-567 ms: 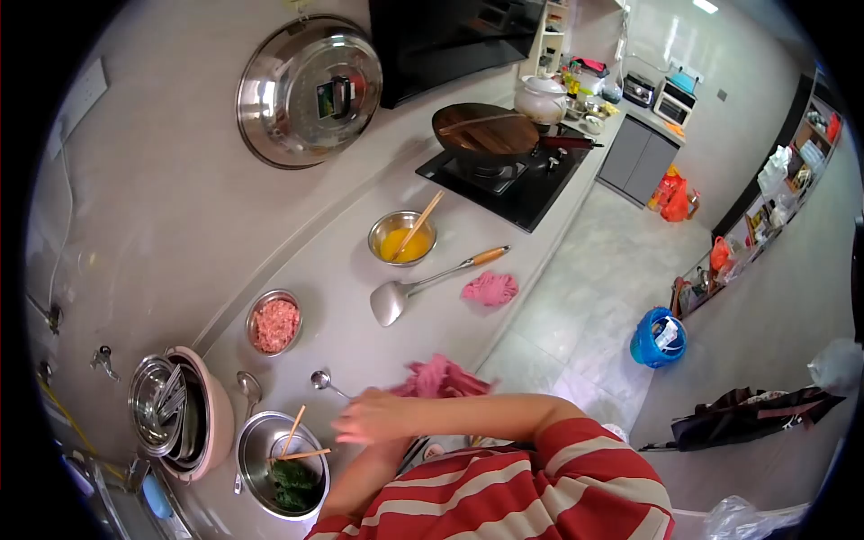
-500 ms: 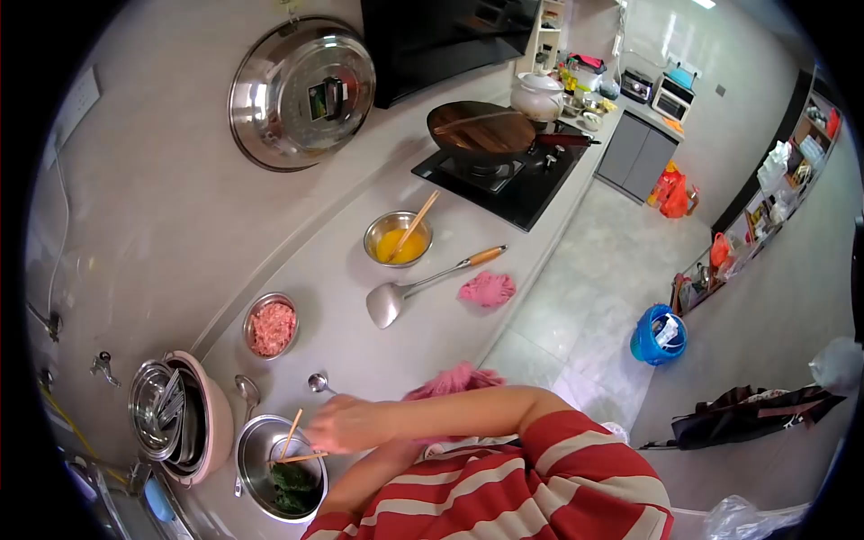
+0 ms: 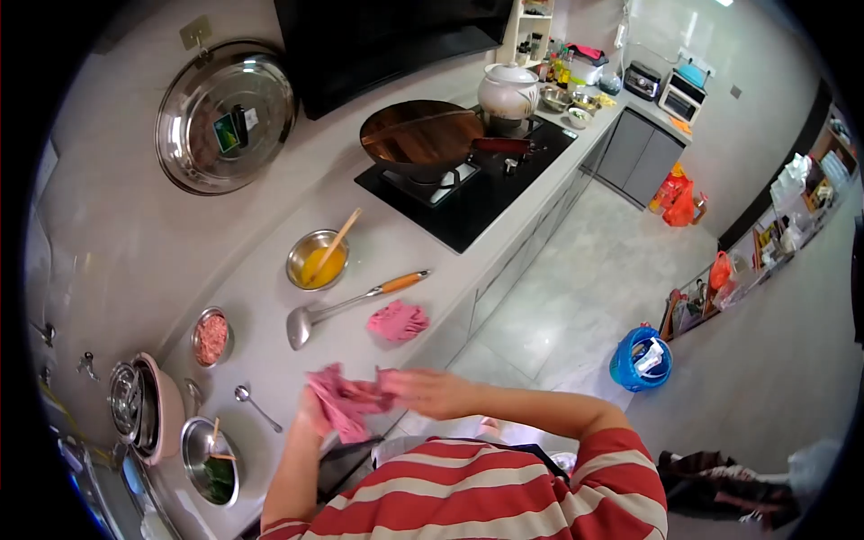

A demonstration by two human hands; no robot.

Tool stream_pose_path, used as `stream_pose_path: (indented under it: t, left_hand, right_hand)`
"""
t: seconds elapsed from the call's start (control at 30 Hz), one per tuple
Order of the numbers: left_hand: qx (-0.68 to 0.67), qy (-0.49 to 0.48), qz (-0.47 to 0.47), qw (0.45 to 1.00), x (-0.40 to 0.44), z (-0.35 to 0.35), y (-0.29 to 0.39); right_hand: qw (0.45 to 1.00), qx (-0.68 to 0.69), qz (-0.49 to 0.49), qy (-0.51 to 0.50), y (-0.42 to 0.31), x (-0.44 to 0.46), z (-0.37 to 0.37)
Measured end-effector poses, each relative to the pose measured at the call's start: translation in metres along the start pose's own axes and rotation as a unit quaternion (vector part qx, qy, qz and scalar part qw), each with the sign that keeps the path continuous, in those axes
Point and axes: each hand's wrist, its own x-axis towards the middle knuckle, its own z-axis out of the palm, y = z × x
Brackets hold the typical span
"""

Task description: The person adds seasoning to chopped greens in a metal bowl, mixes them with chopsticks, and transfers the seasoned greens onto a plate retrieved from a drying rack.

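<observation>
A crumpled pink cloth [image 3: 349,407] is stretched between my two hands near the front edge of the counter. My left hand [image 3: 312,412] grips its left side, with the fingers partly hidden by the folds. On the right, my right hand [image 3: 427,392] closes on the cloth's other end. To the left stands a steel bowl [image 3: 192,454] of dark leafy greens [image 3: 219,477], with chopsticks [image 3: 216,436] resting in it. A small spoon [image 3: 256,407] lies between that bowl and the cloth.
A second pink cloth [image 3: 399,321], a spatula [image 3: 310,319], a bowl of beaten egg [image 3: 321,267] and a bowl of minced meat [image 3: 212,339] are on the counter [image 3: 270,360]. Farther back, a lidded wok [image 3: 418,139] and a white pot [image 3: 508,93] stand on the stove [image 3: 481,198].
My right hand has left the greens bowl and chopsticks and moved right. Both hands now hold the pink cloth that lay by the counter edge. The camera view has shifted to the right.
</observation>
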Motion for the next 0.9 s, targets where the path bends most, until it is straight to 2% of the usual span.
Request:
stream_pose_path:
  t: [0.03, 0.07, 0.1, 0.13, 0.17, 0.2, 0.27, 0.3, 0.37, 0.4, 0.43, 0.47, 0.5, 0.53, 0.57, 0.63, 0.67, 0.7, 0.8, 0.87, 0.9]
  left_hand:
    - [0.032, 0.111, 0.114, 0.987, 0.003, -0.002, 0.003]
    - [0.018, 0.172, 0.204, 0.964, 0.015, -0.023, 0.005]
    - [0.113, 0.237, 0.274, 0.925, 0.02, -0.034, 0.012]
    - [0.199, 0.323, 0.396, 0.836, 0.033, -0.057, 0.009]
    - [0.506, 0.42, 0.321, 0.682, 0.037, -0.091, 0.013]
    - [0.67, 0.42, 0.189, 0.582, 0.037, -0.074, 0.016]
    - [0.819, 0.471, 0.0, 0.327, 0.04, -0.024, -0.003]
    - [0.817, 0.446, 0.002, 0.365, 0.051, 0.008, 0.0]
    - [0.809, 0.39, -0.009, 0.44, 0.08, 0.066, 0.011]
    - [0.834, 0.286, 0.07, 0.467, 0.117, 0.063, 0.008]
    - [0.814, 0.175, 0.11, 0.543, 0.139, 0.119, 0.007]
    - [0.692, 0.07, 0.005, 0.719, 0.159, 0.174, 0.007]
    - [0.691, 0.069, -0.008, 0.719, 0.181, 0.214, -0.001]
    - [0.719, -0.078, 0.11, 0.681, 0.222, 0.22, -0.009]
    - [0.722, -0.081, 0.088, 0.681, 0.248, 0.251, -0.016]
    - [0.717, -0.138, 0.117, 0.673, 0.313, 0.283, -0.029]
    - [0.691, -0.161, 0.101, 0.698, 0.345, 0.301, -0.036]
    - [0.718, -0.164, 0.088, 0.671, 0.371, 0.332, -0.037]
    - [0.755, -0.215, 0.135, 0.604, 0.453, 0.424, -0.051]
    - [0.735, -0.271, 0.163, 0.599, 0.518, 0.475, -0.067]
    - [0.733, -0.297, 0.175, 0.587, 0.543, 0.504, -0.073]
  right_hand:
    - [0.997, -0.007, 0.079, 0.025, 0.005, -0.034, -0.011]
    - [0.988, -0.024, 0.147, 0.031, 0.012, -0.068, -0.021]
    - [0.975, -0.044, 0.215, 0.038, 0.018, -0.097, -0.033]
    - [0.961, -0.067, 0.26, 0.057, 0.024, -0.116, -0.054]
    - [0.945, -0.092, 0.306, 0.074, 0.029, -0.135, -0.075]
    - [0.929, -0.089, 0.354, 0.066, 0.033, -0.154, -0.093]
    - [0.888, -0.091, 0.447, 0.062, 0.046, -0.186, -0.122]
    - [0.866, -0.088, 0.486, 0.069, 0.053, -0.203, -0.131]
    - [0.822, -0.08, 0.564, 0.013, 0.077, -0.236, -0.15]
    - [0.797, -0.069, 0.599, -0.022, 0.087, -0.253, -0.156]
    - [0.775, -0.036, 0.629, -0.046, 0.102, -0.269, -0.165]
    - [0.757, -0.03, 0.648, -0.085, 0.118, -0.29, -0.171]
    - [0.742, -0.019, 0.661, -0.106, 0.134, -0.304, -0.184]
    - [0.728, -0.01, 0.674, -0.127, 0.149, -0.319, -0.198]
    - [0.729, -0.029, 0.674, -0.112, 0.164, -0.337, -0.21]
    - [0.695, -0.002, 0.717, -0.054, 0.19, -0.384, -0.236]
    - [0.681, 0.005, 0.732, -0.016, 0.204, -0.417, -0.25]
    - [0.658, -0.032, 0.753, -0.006, 0.216, -0.451, -0.263]
    - [0.593, -0.138, 0.793, -0.023, 0.213, -0.552, -0.307]
    - [0.492, -0.074, 0.867, 0.03, 0.189, -0.59, -0.332]
    - [0.408, -0.034, 0.904, 0.123, 0.174, -0.615, -0.332]
